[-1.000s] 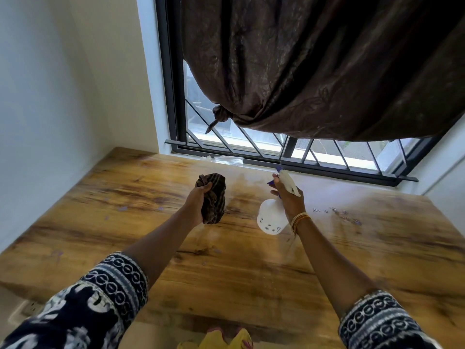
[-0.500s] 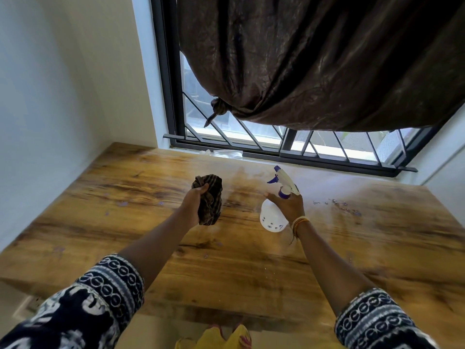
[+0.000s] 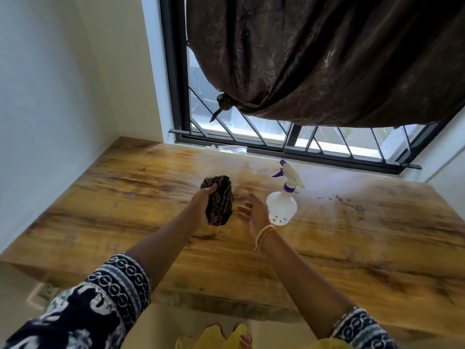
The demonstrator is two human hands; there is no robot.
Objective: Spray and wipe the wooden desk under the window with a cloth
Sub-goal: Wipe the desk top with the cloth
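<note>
**Bottle down, cloth at the ready on the window desk**

A person leans over the wooden surface beneath the barred window, caught between the two halves of the job. The spray bottle stands upright on the surface at about two o'clock from the right hand, nozzle turned toward eleven o'clock. It appears set aside so that hand is free. The right hand's fingers are spread and released, holding nothing, just beside the bottle and blurred. At nine o'clock from it, the left hand grips a bunched, dark striped cloth, fingers clenched around the wad, held over the middle of the surface, likely ready for wiping. Small specks lie at three o'clock from the bottle. A knotted brown curtain hangs above, apparently tied up to keep it off the work.
</note>
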